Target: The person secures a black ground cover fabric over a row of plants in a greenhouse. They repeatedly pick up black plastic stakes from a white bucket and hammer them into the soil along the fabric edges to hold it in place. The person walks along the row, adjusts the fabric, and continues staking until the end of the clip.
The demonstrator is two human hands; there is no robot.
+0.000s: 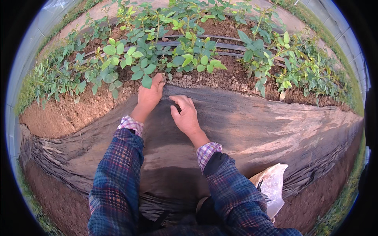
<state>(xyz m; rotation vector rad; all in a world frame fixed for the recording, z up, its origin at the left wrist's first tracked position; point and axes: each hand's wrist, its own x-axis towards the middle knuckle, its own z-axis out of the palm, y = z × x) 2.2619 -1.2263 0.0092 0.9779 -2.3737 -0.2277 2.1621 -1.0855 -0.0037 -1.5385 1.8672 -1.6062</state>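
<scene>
A dark woven ground-cover fabric (242, 129) stretches across the ground in front of me, its far edge meeting bare soil. My left hand (150, 93) is closed at that edge, where the fabric rises to a crease; its fingertips are partly hidden against the soil. Just above that hand hang the leaves of a rose-like plant (146, 73). To the right and slightly nearer me, my right hand (186, 116) hovers over or lightly touches the fabric. Its thumb and fingers are curved and apart, with nothing visible between them.
Leafy plants (192, 56) fill the soil bed, with dark irrigation lines (227, 46) running among them. Exposed soil (68, 116) lies to the left. By my right forearm stands a whitish plastic container (276, 184) with a dark-handled tool (260, 185) in it.
</scene>
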